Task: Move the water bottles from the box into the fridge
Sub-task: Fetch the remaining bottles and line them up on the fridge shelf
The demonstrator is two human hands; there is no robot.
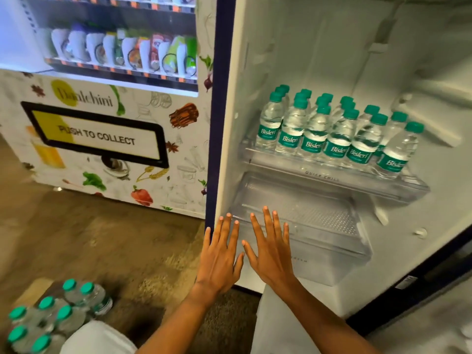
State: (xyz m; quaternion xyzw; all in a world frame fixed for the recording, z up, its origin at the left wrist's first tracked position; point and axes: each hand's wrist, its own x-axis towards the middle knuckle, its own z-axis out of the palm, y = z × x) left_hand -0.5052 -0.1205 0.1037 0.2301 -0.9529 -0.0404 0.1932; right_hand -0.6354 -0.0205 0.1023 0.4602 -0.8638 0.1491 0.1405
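While the fridge (319, 60) stands wide open in front of you, take it as your landmark: its clear shelf (332, 175) already carries rows of green-capped water bottles (339, 134), upright and packed touching one another. Below that shelf sits a clear drawer (319, 226), and there's the vending machine (102, 123) just left of the fridge. Down on the floor, well left of the fridge, the box (33, 290) holds more bottles (69, 315), caps up, bunched close. Now your hands: left hand (219, 259) and right hand (270, 254) hover side by side before the drawer, fingers spread flat, each grip wide apart, holding nothing! Those bottles look small and full, so I'd reckon light but thin-walled, soft under a squeeze, the plastic a bit slick. Best take each round the waist over the label, or under the cap collar, firm without crushing.
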